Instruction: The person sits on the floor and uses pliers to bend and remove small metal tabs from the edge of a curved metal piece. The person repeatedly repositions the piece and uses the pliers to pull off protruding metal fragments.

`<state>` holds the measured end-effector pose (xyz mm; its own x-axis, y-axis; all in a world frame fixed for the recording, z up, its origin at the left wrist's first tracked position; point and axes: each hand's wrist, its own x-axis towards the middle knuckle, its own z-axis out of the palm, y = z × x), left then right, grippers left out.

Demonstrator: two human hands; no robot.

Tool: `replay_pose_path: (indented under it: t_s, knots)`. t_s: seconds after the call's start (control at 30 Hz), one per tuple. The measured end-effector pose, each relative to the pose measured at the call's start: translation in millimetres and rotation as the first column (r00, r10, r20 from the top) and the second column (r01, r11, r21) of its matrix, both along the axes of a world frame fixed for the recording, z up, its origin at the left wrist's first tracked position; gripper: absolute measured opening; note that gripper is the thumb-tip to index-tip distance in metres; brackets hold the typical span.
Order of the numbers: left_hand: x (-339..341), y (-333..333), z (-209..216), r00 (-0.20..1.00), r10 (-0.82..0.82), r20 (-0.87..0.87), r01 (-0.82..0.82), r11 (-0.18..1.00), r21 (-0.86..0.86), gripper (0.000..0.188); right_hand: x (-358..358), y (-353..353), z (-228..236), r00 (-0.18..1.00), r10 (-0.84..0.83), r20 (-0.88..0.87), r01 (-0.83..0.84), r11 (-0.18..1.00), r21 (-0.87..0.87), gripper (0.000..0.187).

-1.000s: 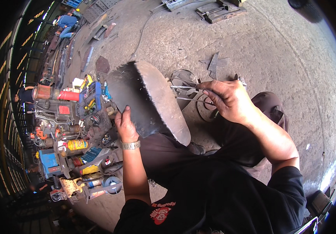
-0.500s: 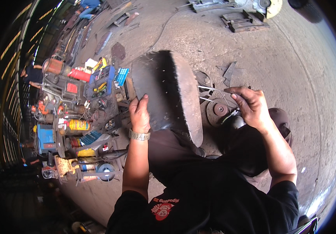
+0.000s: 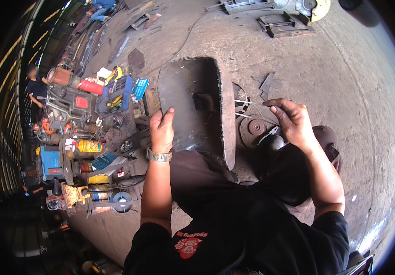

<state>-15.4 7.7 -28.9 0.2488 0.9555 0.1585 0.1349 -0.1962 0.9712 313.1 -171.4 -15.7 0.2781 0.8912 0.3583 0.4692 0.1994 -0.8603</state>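
A dark, curved sheet-metal shell (image 3: 186, 87) with rough-cut edges stands in front of my knees, its hollow side partly facing me. My left hand (image 3: 161, 130), a metal-band watch on its wrist, is closed on the shell's left edge with the thumb up. To the right of the shell, my right hand (image 3: 294, 123) pinches a thin metal rod (image 3: 251, 102) that points left toward the shell's right edge. A second thin light strip lies just below it; whether both belong to one tool I cannot tell. Its left ends pass behind the shell's edge.
Beneath my right hand lies a round disc with a reddish hub (image 3: 255, 127). Scrap metal pieces (image 3: 266, 86) lie beyond it. At left are a blue toolbox (image 3: 123, 94), a yellow can (image 3: 90, 145) and a blue box (image 3: 50, 161). Another person (image 3: 37, 87) is at far left.
The shell has turned, so its right wall looks narrower and more of its hollow inside shows. Both hands keep their holds, having shifted only slightly.
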Motion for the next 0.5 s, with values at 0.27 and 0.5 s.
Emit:
replay_pose_path:
  t_s: [0.27, 0.5]
  knots:
    - [2, 4, 3, 0.999, -0.029, -0.036, 0.029, 1.0, -0.006, 0.02, 3, -3, 2, 0.981, -0.09, 0.174, 0.086, 0.996, 0.03, 0.018]
    - [-19, 18, 8, 0.955, 0.122, -0.271, -0.049, 0.964, 0.263, 0.017, 47, -3, -4, 0.823, -0.27, -0.5, 0.044, 0.908, -0.417, 0.015]
